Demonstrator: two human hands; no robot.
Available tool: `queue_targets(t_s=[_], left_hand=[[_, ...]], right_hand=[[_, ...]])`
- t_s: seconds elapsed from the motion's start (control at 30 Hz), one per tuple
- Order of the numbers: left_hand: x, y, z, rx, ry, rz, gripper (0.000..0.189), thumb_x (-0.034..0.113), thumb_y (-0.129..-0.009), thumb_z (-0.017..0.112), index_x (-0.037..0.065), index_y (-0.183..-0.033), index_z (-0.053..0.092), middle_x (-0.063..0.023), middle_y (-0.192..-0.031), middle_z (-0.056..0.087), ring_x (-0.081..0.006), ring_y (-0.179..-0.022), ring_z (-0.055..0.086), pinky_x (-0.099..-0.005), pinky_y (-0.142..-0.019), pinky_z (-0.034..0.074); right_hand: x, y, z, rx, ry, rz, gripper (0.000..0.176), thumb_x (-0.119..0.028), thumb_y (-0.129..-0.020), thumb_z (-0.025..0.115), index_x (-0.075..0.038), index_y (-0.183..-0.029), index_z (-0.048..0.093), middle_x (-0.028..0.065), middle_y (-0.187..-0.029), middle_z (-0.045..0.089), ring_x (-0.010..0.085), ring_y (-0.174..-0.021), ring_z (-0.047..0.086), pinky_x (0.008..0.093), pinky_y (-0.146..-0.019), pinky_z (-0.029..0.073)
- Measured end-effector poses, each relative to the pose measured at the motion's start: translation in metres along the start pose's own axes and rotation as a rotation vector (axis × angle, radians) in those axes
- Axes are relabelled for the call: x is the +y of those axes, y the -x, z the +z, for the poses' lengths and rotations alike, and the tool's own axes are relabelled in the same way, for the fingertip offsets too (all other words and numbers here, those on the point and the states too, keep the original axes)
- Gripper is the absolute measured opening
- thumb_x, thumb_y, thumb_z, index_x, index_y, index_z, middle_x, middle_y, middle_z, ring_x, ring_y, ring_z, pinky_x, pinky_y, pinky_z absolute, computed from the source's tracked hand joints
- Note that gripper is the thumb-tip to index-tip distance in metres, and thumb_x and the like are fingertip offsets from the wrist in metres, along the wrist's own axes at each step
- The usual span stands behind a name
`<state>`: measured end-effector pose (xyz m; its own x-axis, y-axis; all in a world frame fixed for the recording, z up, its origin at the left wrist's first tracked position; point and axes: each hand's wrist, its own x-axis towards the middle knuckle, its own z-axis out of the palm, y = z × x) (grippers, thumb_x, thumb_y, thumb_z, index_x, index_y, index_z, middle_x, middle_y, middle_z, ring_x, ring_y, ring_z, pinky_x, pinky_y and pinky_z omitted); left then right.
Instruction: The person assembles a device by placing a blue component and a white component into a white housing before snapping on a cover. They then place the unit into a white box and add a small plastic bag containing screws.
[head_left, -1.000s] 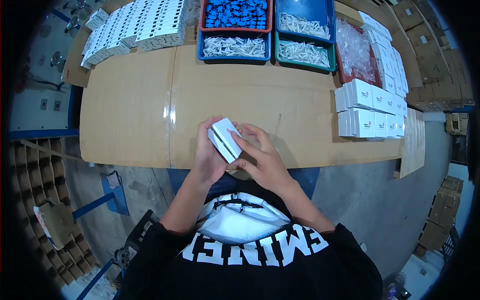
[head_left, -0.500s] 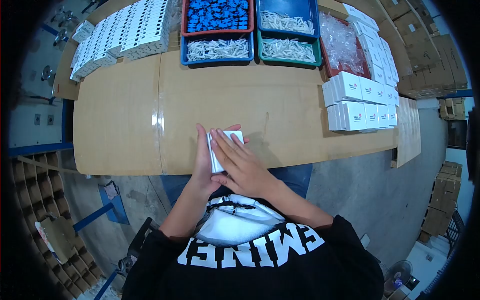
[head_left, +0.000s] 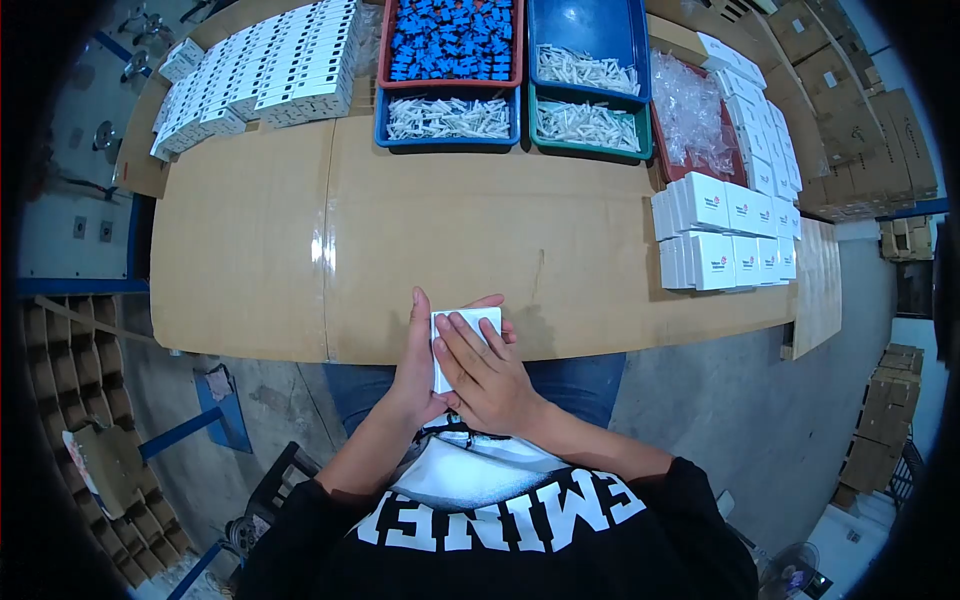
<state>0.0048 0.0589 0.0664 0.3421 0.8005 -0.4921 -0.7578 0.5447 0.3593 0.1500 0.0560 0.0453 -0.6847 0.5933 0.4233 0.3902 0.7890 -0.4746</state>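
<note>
A small flat white box [head_left: 488,316] lies between my two hands, close to my body at the table's front edge. My left hand [head_left: 412,372] cradles it from beneath and along its left side, with the thumb pointing up and fingertips showing past the right edge. Flat across the top of the box rests my right hand [head_left: 488,378], its fingers stretched out. Most of the box's upper face is hidden under those fingers.
Trays of blue parts [head_left: 452,40] and white stick-like pieces [head_left: 450,118] line the table's back. White boxes are stacked at left [head_left: 270,75] and right [head_left: 712,260]. Clear plastic bags [head_left: 690,110] fill a red tray. Brown cardboard [head_left: 430,220] covers the table.
Both hands and the white box sit lower and slightly further right in view. The table and trays also shift downward as the head view tilts. My right hand stays on the box.
</note>
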Motion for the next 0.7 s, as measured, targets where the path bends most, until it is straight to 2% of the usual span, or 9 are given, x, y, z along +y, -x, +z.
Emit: queue_targets(t_s=[0.07,0.2,0.27,0.3,0.33,0.4,0.43,0.53,0.7], left_hand=[[0.002,0.000,0.000,0.106,-0.007,-0.014,0.102,0.085,-0.099,0.019,0.004,-0.152,0.049,-0.0152,-0.125,0.068,-0.0263,-0.118,0.066,-0.0387,-0.102,0.055],[0.002,0.000,-0.004,0.160,-0.074,0.004,0.096,0.082,-0.102,0.020,0.006,-0.154,0.048,-0.0143,-0.136,0.064,-0.0276,-0.125,0.063,-0.0416,-0.110,0.049],[-0.003,0.000,-0.012,0.238,-0.169,0.031,0.090,0.080,-0.103,0.025,0.008,-0.153,0.048,-0.0134,-0.136,0.065,-0.0242,-0.124,0.065,-0.0393,-0.106,0.052],[-0.004,0.004,-0.005,0.211,-0.204,0.076,0.093,0.078,-0.104,0.025,0.005,-0.159,0.040,-0.0147,-0.143,0.060,-0.0246,-0.132,0.060,-0.0394,-0.113,0.046],[-0.007,0.006,-0.001,0.211,-0.206,0.075,0.093,0.078,-0.104,0.025,0.005,-0.159,0.040,-0.0147,-0.143,0.060,-0.0246,-0.132,0.060,-0.0394,-0.113,0.046],[-0.012,0.009,0.004,0.016,-0.373,0.406,0.098,0.079,-0.103,0.028,0.001,-0.162,0.034,-0.0155,-0.148,0.053,-0.0258,-0.139,0.053,-0.0392,-0.120,0.037],[-0.011,0.008,0.001,-0.028,-0.519,0.534,0.103,0.080,-0.101,0.030,-0.003,-0.162,0.032,-0.0166,-0.151,0.047,-0.0276,-0.144,0.047,-0.0389,-0.123,0.031],[-0.008,0.009,-0.002,-0.066,-0.731,0.681,0.105,0.081,-0.100,0.030,-0.005,-0.162,0.031,-0.0170,-0.156,0.042,-0.0281,-0.146,0.045,-0.0392,-0.123,0.031],[-0.012,0.011,0.003,-0.083,-0.541,0.557,0.101,0.079,-0.103,0.025,0.000,-0.165,0.026,-0.0173,-0.160,0.038,-0.0273,-0.150,0.040,-0.0400,-0.123,0.032]], right_hand=[[0.007,-0.006,-0.007,-0.067,-0.176,0.034,0.066,-0.036,-0.098,0.065,0.004,-0.149,0.054,0.0260,-0.163,0.042,0.0401,-0.153,0.039,0.0572,-0.126,0.023],[0.019,-0.009,-0.014,-0.021,-0.148,0.106,0.074,-0.045,-0.099,0.065,0.005,-0.151,0.051,0.0240,-0.167,0.037,0.0407,-0.155,0.036,0.0616,-0.126,0.019],[0.028,-0.003,-0.009,0.019,-0.341,0.218,0.076,-0.050,-0.097,0.068,-0.005,-0.155,0.050,0.0259,-0.169,0.030,0.0453,-0.156,0.032,0.0651,-0.125,0.016],[0.029,0.000,-0.008,0.019,-0.350,0.235,0.078,-0.048,-0.090,0.077,-0.017,-0.157,0.052,0.0290,-0.168,0.030,0.0486,-0.155,0.031,0.0649,-0.125,0.019],[0.029,0.003,-0.006,0.022,-0.350,0.236,0.078,-0.048,-0.090,0.077,-0.017,-0.157,0.052,0.0290,-0.168,0.030,0.0486,-0.155,0.031,0.0649,-0.125,0.019],[0.031,0.010,-0.001,0.207,-0.252,0.106,0.081,-0.043,-0.083,0.085,-0.025,-0.155,0.054,0.0304,-0.166,0.032,0.0489,-0.155,0.032,0.0646,-0.124,0.023],[0.032,0.011,0.000,0.254,-0.226,0.066,0.083,-0.036,-0.078,0.089,-0.022,-0.152,0.056,0.0289,-0.164,0.037,0.0472,-0.154,0.035,0.0644,-0.123,0.028],[0.035,0.015,0.007,0.298,-0.332,0.013,0.080,-0.032,-0.077,0.088,-0.021,-0.150,0.057,0.0285,-0.163,0.038,0.0492,-0.152,0.037,0.0652,-0.122,0.030],[0.035,0.008,0.001,0.282,-0.256,-0.008,0.076,-0.037,-0.085,0.083,-0.014,-0.152,0.055,0.0290,-0.164,0.037,0.0480,-0.153,0.036,0.0658,-0.121,0.031]])
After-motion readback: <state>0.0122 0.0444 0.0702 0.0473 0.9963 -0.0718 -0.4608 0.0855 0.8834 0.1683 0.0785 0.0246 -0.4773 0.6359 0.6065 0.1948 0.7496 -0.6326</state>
